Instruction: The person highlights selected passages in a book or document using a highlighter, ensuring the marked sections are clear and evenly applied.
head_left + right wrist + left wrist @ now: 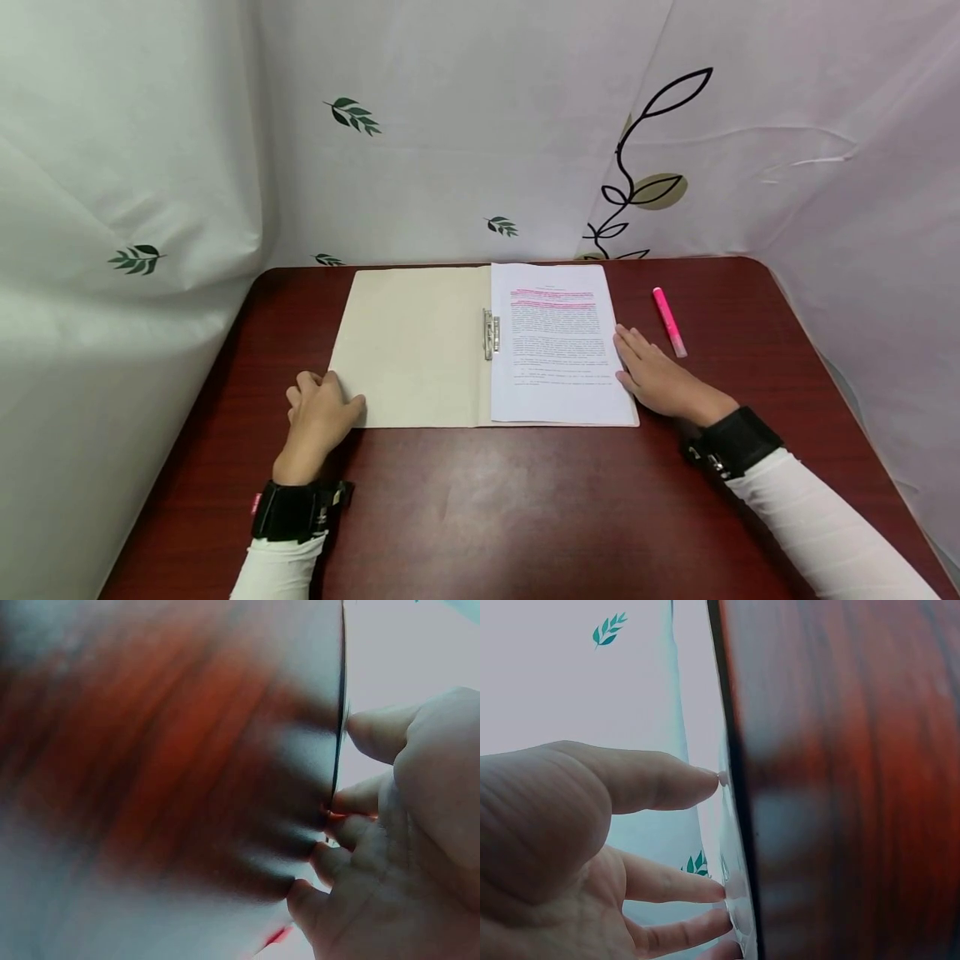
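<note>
Left hand [318, 417], fingers spread, touches the lower left corner of an open cream folder [412, 350]; right hand [663, 382], fingers extended, rests at its right edge, against printed pages [562, 404] with pink highlighting; the folder lies flat between both hands; a pink marker [669, 322] lies just beyond the right hand; beneath, a glossy reddish-brown table [510, 517]; behind and beside it, pale leaf-patterned cloth [450, 100].

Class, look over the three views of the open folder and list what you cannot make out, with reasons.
- Wording on the printed sheet: head view, too small to read.
- Any pages beneath it: head view, hidden by that sheet.
- Lowest finger of the left hand: left wrist view, cut off by the bottom edge.
- Grain of the table: right wrist view, blurred.
- Left sleeve: head view, cut off by the bottom edge.
</note>
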{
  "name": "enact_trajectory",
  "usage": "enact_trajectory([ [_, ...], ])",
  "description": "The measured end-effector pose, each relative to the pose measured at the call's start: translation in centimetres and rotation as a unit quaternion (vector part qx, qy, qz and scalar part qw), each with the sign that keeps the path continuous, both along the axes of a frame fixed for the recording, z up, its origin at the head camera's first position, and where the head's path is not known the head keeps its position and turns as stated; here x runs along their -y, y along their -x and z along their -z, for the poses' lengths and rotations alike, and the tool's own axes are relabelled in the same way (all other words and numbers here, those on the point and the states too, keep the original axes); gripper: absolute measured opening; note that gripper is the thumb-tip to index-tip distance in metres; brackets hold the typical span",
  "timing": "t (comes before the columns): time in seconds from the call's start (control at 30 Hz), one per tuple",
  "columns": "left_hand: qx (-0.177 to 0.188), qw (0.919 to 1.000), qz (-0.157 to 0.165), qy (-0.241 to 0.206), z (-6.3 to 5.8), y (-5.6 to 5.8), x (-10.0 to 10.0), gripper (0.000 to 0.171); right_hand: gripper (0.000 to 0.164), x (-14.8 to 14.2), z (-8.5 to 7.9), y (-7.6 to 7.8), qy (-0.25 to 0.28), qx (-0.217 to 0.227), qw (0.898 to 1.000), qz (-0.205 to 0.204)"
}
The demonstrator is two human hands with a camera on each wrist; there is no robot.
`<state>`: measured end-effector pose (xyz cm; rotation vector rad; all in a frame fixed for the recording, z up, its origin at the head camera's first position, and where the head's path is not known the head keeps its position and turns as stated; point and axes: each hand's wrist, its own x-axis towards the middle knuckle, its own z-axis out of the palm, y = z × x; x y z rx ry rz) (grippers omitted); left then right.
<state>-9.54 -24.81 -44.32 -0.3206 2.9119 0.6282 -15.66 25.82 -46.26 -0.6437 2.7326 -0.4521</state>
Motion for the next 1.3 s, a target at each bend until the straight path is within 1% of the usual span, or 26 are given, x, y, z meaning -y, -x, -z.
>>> enact_trajectory([
  [0.23,0.001,1.0,-0.001,0.001,0.1,0.0,0.0,0.05,0.075,-0.3,-0.6,0.0,0.032,0.024,0.999,0.009],
  [0.33,0.002,1.0,-0.001,0.0,0.0,0.1,0.0,0.052,0.077,-0.6,-1.1,0.1,0.044,0.033,0.998,0.015],
  [0.4,0.003,1.0,-0.001,0.0,0.0,0.1,0.1,0.053,0.077,-0.7,-1.6,0.3,0.049,0.029,0.998,0.017],
  [0.53,0.004,1.0,-0.002,-0.001,0.0,0.1,0.1,0.054,0.075,-1.3,-3.0,1.0,0.067,0.01,0.997,0.033],
  [0.67,0.001,1.0,0.003,-0.007,0.0,0.1,0.1,0.054,0.071,-2.4,-4.4,1.8,0.081,-0.037,0.994,0.059],
  [0.77,0.0,1.0,0.005,-0.007,-0.1,0.0,0.1,0.054,0.069,-3.2,-4.9,2.4,0.093,-0.063,0.991,0.079],
  [0.8,0.0,1.0,0.005,-0.006,-0.1,0.0,0.1,0.054,0.069,-3.5,-5.0,2.7,0.097,-0.065,0.989,0.086],
  [0.9,0.002,1.0,0.004,-0.005,-0.1,-0.2,0.2,0.054,0.067,-4.1,-4.9,3.4,0.102,-0.066,0.987,0.109],
  [1.07,0.002,0.9999,0.008,-0.01,-0.2,-0.2,0.3,0.054,0.065,-4.9,-4.1,4.6,0.108,-0.055,0.982,0.142],
  [1.17,0.003,0.9999,0.008,-0.011,-0.2,-0.2,0.2,0.054,0.067,-5.3,-3.4,5.4,0.11,-0.035,0.981,0.155],
  [1.3,0.005,0.9999,0.009,-0.013,-0.1,-0.2,0.2,0.055,0.072,-5.7,-2.3,6.1,0.1,-0.004,0.979,0.177],
])
